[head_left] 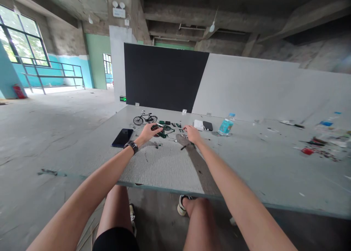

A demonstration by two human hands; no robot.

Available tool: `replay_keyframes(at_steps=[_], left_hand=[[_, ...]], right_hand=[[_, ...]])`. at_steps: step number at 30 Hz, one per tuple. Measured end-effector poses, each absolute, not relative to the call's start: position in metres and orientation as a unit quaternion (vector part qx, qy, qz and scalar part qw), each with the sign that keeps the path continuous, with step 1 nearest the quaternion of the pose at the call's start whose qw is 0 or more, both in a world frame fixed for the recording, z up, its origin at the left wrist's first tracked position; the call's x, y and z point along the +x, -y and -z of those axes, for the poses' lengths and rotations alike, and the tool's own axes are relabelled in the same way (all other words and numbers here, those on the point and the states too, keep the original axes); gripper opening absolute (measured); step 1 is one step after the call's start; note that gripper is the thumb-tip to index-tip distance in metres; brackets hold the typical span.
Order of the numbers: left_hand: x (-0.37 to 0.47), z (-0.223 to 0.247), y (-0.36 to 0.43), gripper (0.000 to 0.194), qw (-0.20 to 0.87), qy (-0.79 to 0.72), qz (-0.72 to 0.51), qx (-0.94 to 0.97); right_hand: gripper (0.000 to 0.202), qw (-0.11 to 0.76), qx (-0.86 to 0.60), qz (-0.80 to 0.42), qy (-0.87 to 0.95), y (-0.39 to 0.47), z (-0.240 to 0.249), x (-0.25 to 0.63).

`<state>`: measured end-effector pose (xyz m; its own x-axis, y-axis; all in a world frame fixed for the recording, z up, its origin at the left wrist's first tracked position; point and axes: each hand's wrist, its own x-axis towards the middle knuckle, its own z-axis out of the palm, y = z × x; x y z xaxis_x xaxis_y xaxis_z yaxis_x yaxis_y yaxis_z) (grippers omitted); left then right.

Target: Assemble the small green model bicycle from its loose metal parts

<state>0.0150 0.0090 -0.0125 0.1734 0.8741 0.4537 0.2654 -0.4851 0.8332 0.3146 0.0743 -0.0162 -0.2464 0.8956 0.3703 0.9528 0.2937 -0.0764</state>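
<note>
A green model bicycle [169,130], only partly put together, lies on the grey table. My left hand [148,133], with a dark watch at the wrist, has its fingers closed on the bicycle's left end by a wheel. To the right, my right hand [193,134] is pinched close above the tabletop; whatever is between its fingertips is too small to make out. Small green and dark parts [178,125] lie in a row behind the hands. A black model bicycle [145,118] stands upright beyond my left hand.
A smartphone [122,138] lies left of my left wrist. Behind my right hand are a white case [198,125] and a black case [207,126]. A bottle of blue liquid [226,125] stands further right. Red and dark items [307,151] clutter the far right. A black-and-white panel [164,77] borders the back.
</note>
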Motion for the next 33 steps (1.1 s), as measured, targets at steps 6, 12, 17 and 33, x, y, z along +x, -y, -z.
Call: replay_keyframes(at_steps=[6, 12, 17, 33], left_hand=[[0.013, 0.018, -0.015, 0.039, 0.301, -0.400, -0.493, 0.711], [0.014, 0.021, -0.016, 0.041, 0.266, -0.396, -0.474, 0.740], [0.017, 0.021, -0.013, 0.043, 0.206, -0.397, -0.457, 0.769], [0.023, 0.019, -0.009, 0.038, 0.183, -0.379, -0.455, 0.785]], right_hand=[[0.026, 0.407, -0.525, -0.019, 0.747, -0.069, 0.011, 0.301], [0.028, 0.530, -0.434, -0.158, 0.711, -0.048, 0.007, 0.268], [0.037, 0.528, -0.359, -0.233, 0.733, -0.031, 0.006, 0.249], [0.026, 0.516, -0.356, -0.148, 0.765, -0.010, 0.010, 0.232]])
